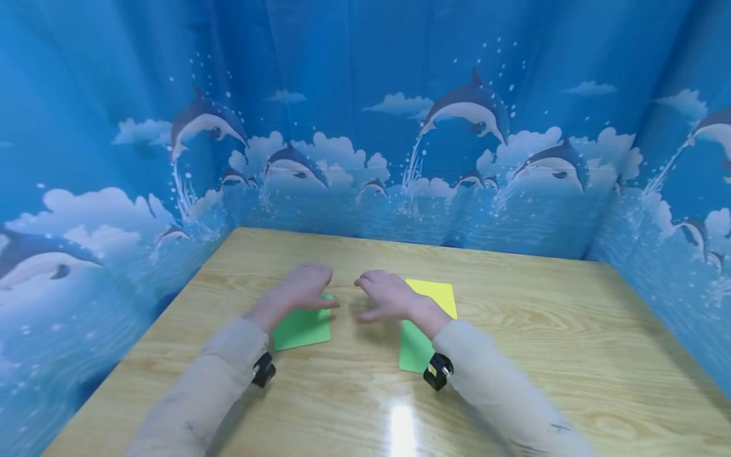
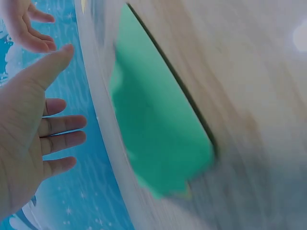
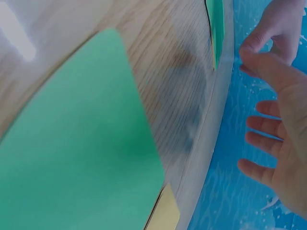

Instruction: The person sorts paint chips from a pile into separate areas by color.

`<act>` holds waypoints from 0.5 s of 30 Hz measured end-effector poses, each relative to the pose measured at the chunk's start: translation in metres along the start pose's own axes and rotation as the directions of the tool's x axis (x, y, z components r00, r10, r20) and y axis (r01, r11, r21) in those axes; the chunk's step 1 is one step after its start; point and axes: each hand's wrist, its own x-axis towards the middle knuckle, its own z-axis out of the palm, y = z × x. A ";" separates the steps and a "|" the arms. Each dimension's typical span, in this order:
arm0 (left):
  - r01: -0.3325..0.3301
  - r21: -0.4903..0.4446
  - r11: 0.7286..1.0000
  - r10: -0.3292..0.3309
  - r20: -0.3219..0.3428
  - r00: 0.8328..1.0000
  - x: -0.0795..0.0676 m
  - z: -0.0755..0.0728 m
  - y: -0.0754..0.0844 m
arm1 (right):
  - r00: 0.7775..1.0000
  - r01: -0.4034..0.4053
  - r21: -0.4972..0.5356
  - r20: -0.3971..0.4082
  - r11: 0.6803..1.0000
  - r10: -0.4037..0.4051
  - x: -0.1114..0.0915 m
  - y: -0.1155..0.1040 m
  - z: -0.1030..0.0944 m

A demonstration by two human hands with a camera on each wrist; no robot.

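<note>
My left hand (image 1: 299,291) hovers over the far part of a green square sheet (image 1: 302,330) on the left, holding nothing. In the left wrist view its fingers are spread and relaxed, with the thumb apart. My right hand (image 1: 390,297) is over the wood just left of a yellow sheet (image 1: 436,293), also holding nothing. The right wrist view shows its fingers loosely extended. A second green sheet (image 1: 415,348) lies below the right wrist, near edge of the yellow one beside it. My forearm covers part of both. The two hands face each other, a small gap apart.
The sheets lie on a light wood-grain table (image 1: 542,330). A blue curtain (image 1: 354,82) printed with dolphins and clouds hangs behind it and along both sides. Black wrist cameras sit under both pale sleeves (image 1: 491,365). A bright reflection shows on the near tabletop.
</note>
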 end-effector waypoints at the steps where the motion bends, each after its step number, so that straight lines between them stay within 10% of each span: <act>1: 0.001 -0.001 1.000 -0.001 -0.002 1.000 -0.004 0.000 -0.003 | 1.000 0.008 -0.003 0.007 1.000 -0.008 0.003 -0.002 0.000; 15: 0.071 -0.036 0.997 -0.070 0.009 0.997 -0.055 0.010 -0.033 | 0.998 0.019 0.002 0.064 1.000 -0.019 0.031 -0.032 0.003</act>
